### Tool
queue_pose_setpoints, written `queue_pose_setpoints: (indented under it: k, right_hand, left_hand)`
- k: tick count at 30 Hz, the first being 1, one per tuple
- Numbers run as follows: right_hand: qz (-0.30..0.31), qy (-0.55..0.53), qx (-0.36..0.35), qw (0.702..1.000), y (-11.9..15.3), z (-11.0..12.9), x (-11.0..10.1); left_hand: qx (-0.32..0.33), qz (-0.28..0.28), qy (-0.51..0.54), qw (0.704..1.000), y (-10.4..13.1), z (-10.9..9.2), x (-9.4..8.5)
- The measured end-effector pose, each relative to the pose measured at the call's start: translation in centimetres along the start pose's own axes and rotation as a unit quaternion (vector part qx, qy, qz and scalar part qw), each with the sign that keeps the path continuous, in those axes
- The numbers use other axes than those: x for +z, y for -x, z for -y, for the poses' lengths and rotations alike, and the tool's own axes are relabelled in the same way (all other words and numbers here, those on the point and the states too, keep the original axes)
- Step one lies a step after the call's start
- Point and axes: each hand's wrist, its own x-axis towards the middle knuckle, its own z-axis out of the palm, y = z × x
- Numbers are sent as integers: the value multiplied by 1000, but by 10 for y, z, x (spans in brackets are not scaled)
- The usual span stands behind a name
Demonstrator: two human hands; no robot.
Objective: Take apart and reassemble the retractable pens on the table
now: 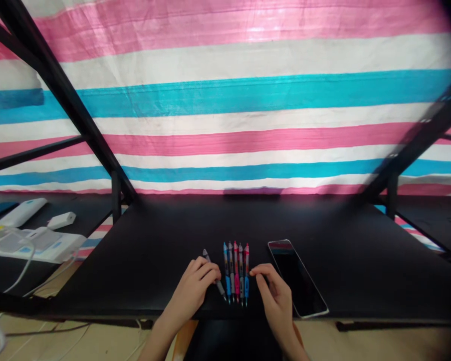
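Observation:
My left hand (195,286) is closed over a grey pen (220,288), which lies slanted on the black tabletop with its clicker end beyond my fingers. Right beside it stretches a row of several click pens, side by side, tips toward me. From the left these include a blue pen (226,271), a grey one (231,271) and a pink one (236,273). At the right end lies a pen with a blue grip and red top (247,273). My right hand (276,293), loosely bent and holding nothing, has its index fingertip next to that last pen; contact is unclear.
A phone (298,278) with a dark screen lies right of my right hand. Striped sheeting (248,100) hangs behind the black table (154,240), between slanted black frame bars (93,140). At left, a white power strip (60,248), chargers and cables lie on another surface.

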Motion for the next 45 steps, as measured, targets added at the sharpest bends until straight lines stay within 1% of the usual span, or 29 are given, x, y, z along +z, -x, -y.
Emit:
queue_pose_setpoints:
  k: [3, 5, 6, 9, 11, 15, 20, 22, 24, 25, 26, 27, 29, 30, 31, 32, 34, 36, 38, 42, 45]
  right_hand:
    - [1, -19, 8, 1000, 0, 1, -2]
    - [20, -24, 5, 999, -1, 4, -3]
    - [37, -24, -2, 999, -1, 7, -3]
    - [98, -10, -35, 995, -2, 13, -2]
    - [116, 9, -43, 992, -2, 15, 0]
    - [96, 29, -33, 994, 0, 13, 2]
    - [129, 5, 2, 992, -2, 12, -1]
    - [122, 4, 9, 992, -5, 11, -1]
    - [90, 4, 20, 996, -8, 10, 0]
    - [72, 4, 27, 997, -10, 9, 1]
    - [56, 3, 34, 998, -11, 8, 2]
    - [45, 4, 39, 998, -13, 8, 3]
    - [37, 6, 43, 998, -14, 6, 4]
    - [37, 7, 43, 998, -14, 6, 5]
    - [39, 8, 43, 998, -13, 5, 6]
    - [43, 9, 43, 998, -13, 5, 6]
    - [53, 11, 44, 998, -13, 5, 7]
    - [63, 12, 49, 997, -14, 6, 7]
    - [72, 11, 53, 996, -16, 5, 6]
    - [77, 3, 60, 995, -17, 1, 6]
    - [62, -3, 64, 996, -14, -3, 8]
  left_hand:
    - [-4, -82, -2, 997, -1, -2, 1]
    - [9, -132, -17, 991, -3, -8, 0]
    - [18, -146, -22, 989, -6, -11, 0]
    - [43, -154, -31, 987, -14, -24, 1]
    - [57, -160, -39, 985, -20, -31, 3]
    - [72, -173, -54, 981, -24, -36, 8]
    - [65, -167, -59, 982, -18, -31, 12]
    - [51, -190, -52, 979, -16, -29, 13]
    - [-6, -237, -8, 972, -16, -28, 14]
    - [-51, -263, 39, 963, -16, -27, 15]
    - [-98, -281, 108, 949, -17, -27, 15]
    - [-141, -285, 194, 928, -17, -27, 16]
    - [-210, -263, 371, 865, -16, -27, 19]
    - [-236, -245, 439, 831, -15, -28, 20]
    - [-261, -228, 486, 802, -14, -28, 21]
    - [-286, -216, 514, 779, -13, -29, 22]
    - [-330, -213, 531, 751, -11, -31, 23]
    - [-357, -221, 532, 735, -11, -33, 26]
    - [-374, -249, 532, 718, -12, -34, 29]
    - [-397, -311, 540, 674, -15, -34, 37]
    - [-414, -333, 553, 642, -17, -35, 40]
